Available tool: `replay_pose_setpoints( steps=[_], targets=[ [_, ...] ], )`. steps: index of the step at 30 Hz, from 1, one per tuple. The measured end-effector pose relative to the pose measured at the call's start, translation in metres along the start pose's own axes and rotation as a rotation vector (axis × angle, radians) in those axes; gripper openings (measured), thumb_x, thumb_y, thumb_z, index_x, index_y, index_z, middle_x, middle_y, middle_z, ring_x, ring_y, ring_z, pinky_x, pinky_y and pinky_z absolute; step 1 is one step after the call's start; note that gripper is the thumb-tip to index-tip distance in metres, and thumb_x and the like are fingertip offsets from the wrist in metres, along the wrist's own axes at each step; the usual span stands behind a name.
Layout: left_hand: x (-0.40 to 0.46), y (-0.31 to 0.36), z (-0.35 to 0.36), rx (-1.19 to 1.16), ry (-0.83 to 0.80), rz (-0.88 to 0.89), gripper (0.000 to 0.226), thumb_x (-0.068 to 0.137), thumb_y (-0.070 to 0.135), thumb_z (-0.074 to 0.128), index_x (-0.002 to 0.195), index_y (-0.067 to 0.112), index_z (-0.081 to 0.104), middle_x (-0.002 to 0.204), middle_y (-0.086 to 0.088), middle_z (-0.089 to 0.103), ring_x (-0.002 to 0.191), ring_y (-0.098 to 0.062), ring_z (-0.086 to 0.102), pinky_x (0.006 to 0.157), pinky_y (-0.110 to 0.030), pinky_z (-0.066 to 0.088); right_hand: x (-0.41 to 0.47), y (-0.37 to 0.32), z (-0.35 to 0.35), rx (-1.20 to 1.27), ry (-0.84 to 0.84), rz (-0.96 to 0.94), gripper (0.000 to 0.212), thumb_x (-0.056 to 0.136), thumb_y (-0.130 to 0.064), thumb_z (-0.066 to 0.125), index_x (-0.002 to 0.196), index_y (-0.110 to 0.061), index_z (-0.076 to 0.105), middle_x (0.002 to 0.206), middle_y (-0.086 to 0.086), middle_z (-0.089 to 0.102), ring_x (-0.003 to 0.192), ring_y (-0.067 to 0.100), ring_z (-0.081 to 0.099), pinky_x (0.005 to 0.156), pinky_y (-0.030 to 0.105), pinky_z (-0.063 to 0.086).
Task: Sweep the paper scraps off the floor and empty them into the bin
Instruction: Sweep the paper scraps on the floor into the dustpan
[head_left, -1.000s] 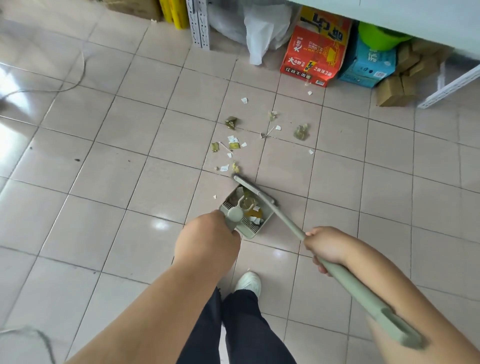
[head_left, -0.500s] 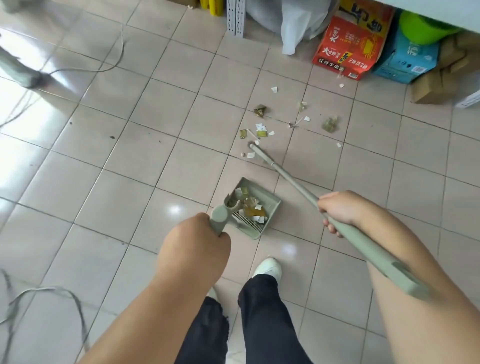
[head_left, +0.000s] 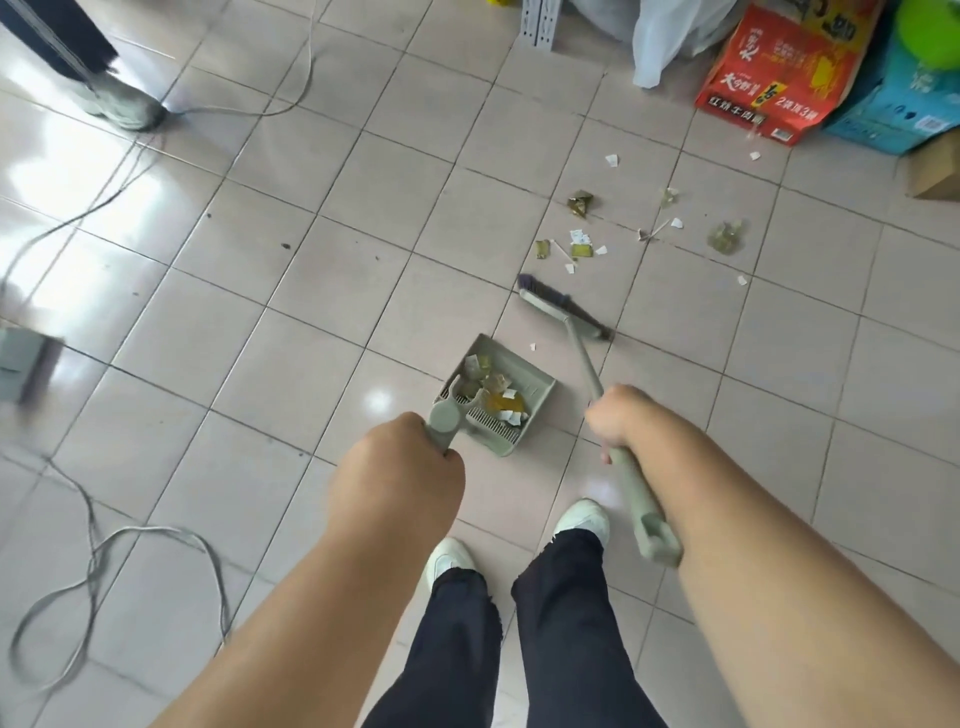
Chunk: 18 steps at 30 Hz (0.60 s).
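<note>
The left hand (head_left: 402, 470) grips the dustpan (head_left: 496, 397) handle, the right hand (head_left: 615, 415) grips the broom (head_left: 566, 312) handle. Since half a second ago the broom head has drawn back from the paper scraps (head_left: 582, 244) and now sits crosswise between them and the dustpan's mouth. The pan, holding scraps already, has shifted slightly right. One scrap (head_left: 532, 346) lies just beside the pan.

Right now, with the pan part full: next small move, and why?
Probably reach the broom head past the loose scraps and draw them toward the dustpan. The scraps lie beyond the bristles, and the pan mouth faces them.
</note>
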<state>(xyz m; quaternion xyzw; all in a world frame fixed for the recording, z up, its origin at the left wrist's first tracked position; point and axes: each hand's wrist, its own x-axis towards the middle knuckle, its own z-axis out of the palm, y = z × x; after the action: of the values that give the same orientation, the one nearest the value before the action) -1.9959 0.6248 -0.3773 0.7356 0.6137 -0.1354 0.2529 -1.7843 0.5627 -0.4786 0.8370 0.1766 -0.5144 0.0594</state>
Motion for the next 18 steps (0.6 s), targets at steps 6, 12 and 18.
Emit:
replay_pose_setpoints(
  steps=[6, 12, 18],
  targets=[
    [0.011, -0.004, -0.004, -0.022, -0.014, 0.005, 0.016, 0.078, 0.026, 0.045, 0.064, 0.021, 0.039, 0.062, 0.005, 0.053, 0.052, -0.012, 0.047, 0.042, -0.023, 0.027, -0.052, 0.042, 0.008, 0.084, -0.073, -0.012, 0.021, 0.088, -0.008, 0.039, 0.104, -0.006, 0.052, 0.064, 0.015, 0.057, 0.034, 0.021, 0.052, 0.036, 0.013, 0.038],
    [0.015, -0.003, -0.005, -0.03, 0.003, 0.025, 0.017, 0.078, 0.025, 0.045, 0.063, 0.022, 0.038, 0.062, 0.005, 0.052, 0.051, -0.012, 0.045, 0.041, -0.022, 0.026, -0.072, 0.051, -0.024, 0.272, 0.029, -0.022, 0.014, 0.084, -0.013, 0.046, 0.088, -0.021, 0.057, 0.048, 0.005, 0.055, 0.03, 0.019, 0.05, 0.037, 0.018, 0.042],
    [0.018, -0.001, -0.006, -0.028, 0.006, 0.041, 0.02, 0.079, 0.025, 0.045, 0.061, 0.022, 0.036, 0.061, 0.005, 0.05, 0.051, -0.012, 0.044, 0.041, -0.022, 0.025, -0.035, -0.002, -0.005, 0.15, 0.031, -0.06, 0.017, 0.089, -0.009, 0.038, 0.1, -0.007, 0.05, 0.051, 0.014, 0.056, 0.037, 0.022, 0.053, 0.048, 0.023, 0.044]
  ],
)
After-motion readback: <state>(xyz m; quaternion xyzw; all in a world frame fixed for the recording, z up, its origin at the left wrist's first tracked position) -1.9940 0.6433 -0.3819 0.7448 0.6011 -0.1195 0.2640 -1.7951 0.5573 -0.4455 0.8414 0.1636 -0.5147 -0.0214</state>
